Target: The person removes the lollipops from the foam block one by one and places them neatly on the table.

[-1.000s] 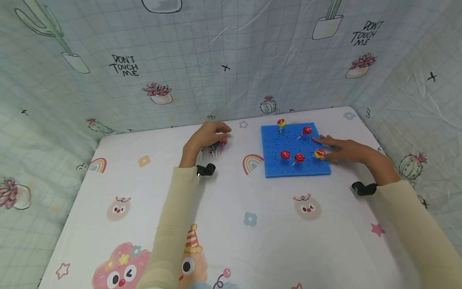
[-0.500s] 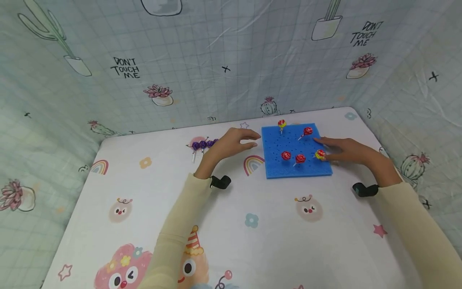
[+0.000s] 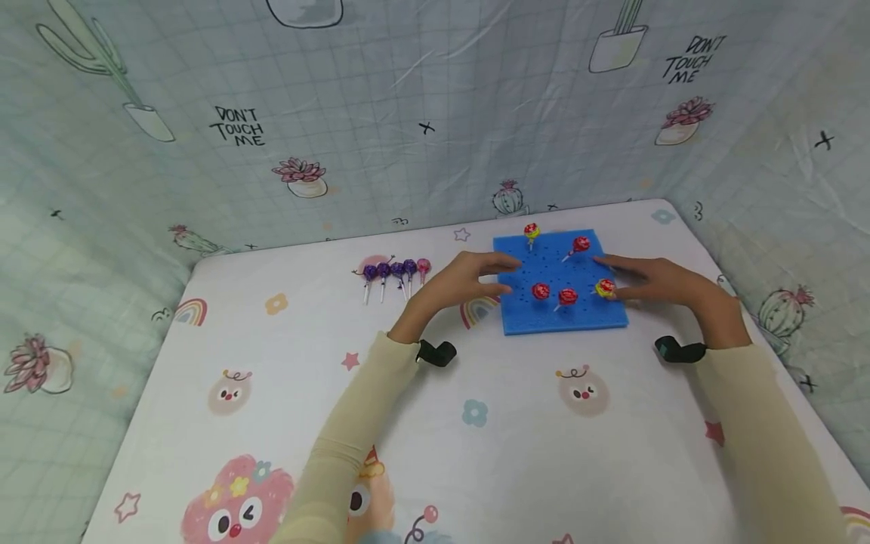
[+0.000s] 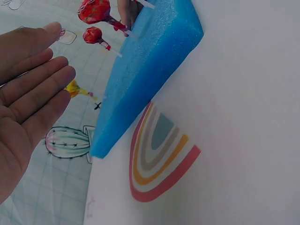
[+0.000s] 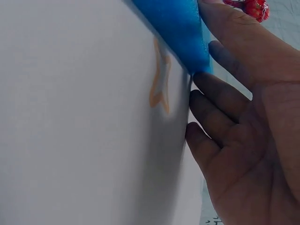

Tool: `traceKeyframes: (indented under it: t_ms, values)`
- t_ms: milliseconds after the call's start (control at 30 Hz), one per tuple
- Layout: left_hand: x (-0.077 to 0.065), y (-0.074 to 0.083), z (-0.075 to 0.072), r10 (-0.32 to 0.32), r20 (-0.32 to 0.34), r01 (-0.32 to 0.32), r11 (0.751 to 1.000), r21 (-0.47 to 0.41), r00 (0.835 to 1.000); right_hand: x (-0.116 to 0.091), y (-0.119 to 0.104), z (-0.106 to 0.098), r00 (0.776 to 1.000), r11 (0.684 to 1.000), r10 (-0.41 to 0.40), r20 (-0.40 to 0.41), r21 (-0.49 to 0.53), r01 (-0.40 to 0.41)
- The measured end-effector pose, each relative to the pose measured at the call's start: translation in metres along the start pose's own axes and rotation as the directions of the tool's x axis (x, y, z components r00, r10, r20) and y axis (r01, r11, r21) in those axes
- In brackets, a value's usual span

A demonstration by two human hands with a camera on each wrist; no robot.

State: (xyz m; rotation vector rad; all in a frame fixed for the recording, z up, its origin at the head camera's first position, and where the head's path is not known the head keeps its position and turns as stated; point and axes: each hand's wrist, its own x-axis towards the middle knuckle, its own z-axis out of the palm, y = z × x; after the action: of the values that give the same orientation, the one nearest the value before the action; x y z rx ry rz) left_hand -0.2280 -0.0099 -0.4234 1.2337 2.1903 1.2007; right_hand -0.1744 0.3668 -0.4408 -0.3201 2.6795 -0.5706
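Note:
A blue foam board [image 3: 516,321] lies at the right rear, with several lollipops stuck in it. Three are red [image 3: 567,297]; two are red and yellow, one at the back edge [image 3: 532,230] and one at the right edge [image 3: 605,288]. My left hand [image 3: 458,281] hovers over the board's left side, holding nothing; its fingers are extended in the left wrist view. At the board's right edge, my right hand [image 3: 659,281] touches its side with extended fingers [image 5: 220,96], while the thumb lies along the top edge.
Left of the board, several purple lollipops [image 3: 384,270] and a pink one [image 3: 424,265] lie in a row on the white patterned tabletop [image 3: 408,393]. A printed curtain [image 3: 381,91] stands behind the table and along its sides.
My left hand has moved right, from over the lollipop row to above the board's left side, uncovering the purple and pink lollipops. My right hand has stayed at the board's right edge.

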Motion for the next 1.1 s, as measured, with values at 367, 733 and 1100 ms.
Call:
traceKeyframes:
  t_ms: [367, 733, 1100]
  values:
    - [0.005, -0.003, 0.007, -0.013, 0.03, 0.009, 0.995, 0.102, 0.999, 0.004, -0.002, 0.003, 1.0, 1.0, -0.001, -0.013, 0.006, 0.001]
    - [0.014, -0.003, 0.016, 0.026, 0.064, -0.033, 0.994, 0.109, 0.998, 0.002, 0.002, 0.007, 0.999, 1.0, 0.027, -0.045, 0.005, -0.027]
    - [0.024, -0.006, 0.027, 0.021, 0.07, -0.026, 0.997, 0.073, 0.997, 0.003, 0.005, 0.01, 0.999, 1.0, 0.025, -0.04, 0.017, -0.025]
